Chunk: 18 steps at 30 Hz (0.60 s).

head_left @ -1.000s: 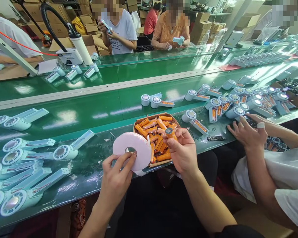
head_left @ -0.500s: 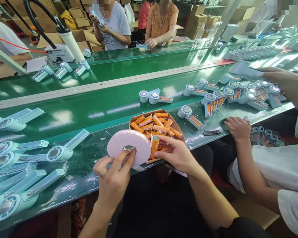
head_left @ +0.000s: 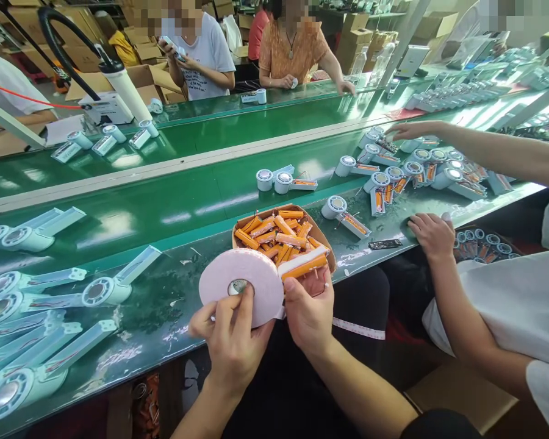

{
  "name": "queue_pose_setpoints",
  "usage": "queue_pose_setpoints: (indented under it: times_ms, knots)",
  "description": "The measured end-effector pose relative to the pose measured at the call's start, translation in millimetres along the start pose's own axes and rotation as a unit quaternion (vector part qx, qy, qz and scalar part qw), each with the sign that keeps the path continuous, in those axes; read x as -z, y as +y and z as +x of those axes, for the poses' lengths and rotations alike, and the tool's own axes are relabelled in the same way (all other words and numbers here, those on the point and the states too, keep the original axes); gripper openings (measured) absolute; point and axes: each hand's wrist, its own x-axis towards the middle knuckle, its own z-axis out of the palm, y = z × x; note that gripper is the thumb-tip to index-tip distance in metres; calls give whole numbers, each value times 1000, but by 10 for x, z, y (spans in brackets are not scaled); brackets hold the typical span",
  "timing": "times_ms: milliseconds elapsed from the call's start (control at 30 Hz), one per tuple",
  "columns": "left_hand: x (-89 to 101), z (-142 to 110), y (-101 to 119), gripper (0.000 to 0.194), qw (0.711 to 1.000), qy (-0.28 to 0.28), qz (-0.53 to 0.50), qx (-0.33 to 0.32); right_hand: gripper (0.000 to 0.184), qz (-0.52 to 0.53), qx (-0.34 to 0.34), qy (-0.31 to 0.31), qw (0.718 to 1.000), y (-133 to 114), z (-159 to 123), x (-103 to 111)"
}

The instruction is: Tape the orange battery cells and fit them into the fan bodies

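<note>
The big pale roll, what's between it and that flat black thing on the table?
In the head view: the orange tube held by the right hand, overlapping a cardboard box of similar tubes, then a stretch of green tabletop.

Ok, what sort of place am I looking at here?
Likely a factory assembly line: a long green bench, many matching pale-blue parts and a box of orange cylinders.

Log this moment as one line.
left hand: holds tape roll | right hand: holds orange cylinder, white strip along it | behind: cardboard box of similar cylinders
</note>
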Motion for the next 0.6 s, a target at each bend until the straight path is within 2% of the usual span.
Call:
queue_pose_setpoints:
  times_ms: [100,200,300,367,433,500,533,600]
  knots:
    - [37,10,108,66,999,-10,-46,2,51,-6,-4,-17,1000,-56,81,47]
    - [91,-103,-11,62,995,-57,-88,-1,41,1,40,1,999,-334,449,322]
    - [151,-355,-535,52,997,-80,-10,7,28,38,177,122,976,-683,857,786]
    - [190,-505,-1012,45,993,-94,69,30,38,48,195,164,966,-814,961,1137]
    - [192,-525,-1410,46,988,-100,93,70,52,36,163,175,970,-819,904,1467]
    - [99,-327,-1591,47,990,-93,60,93,57,20,120,187,975,-731,762,1737]
    - [-2,-134,-1585,45,991,-95,29,88,56,15,102,196,975,-676,689,1842]
    - [-326,422,-1415,40,990,-129,-44,42,53,11,83,211,974,-595,572,1977]
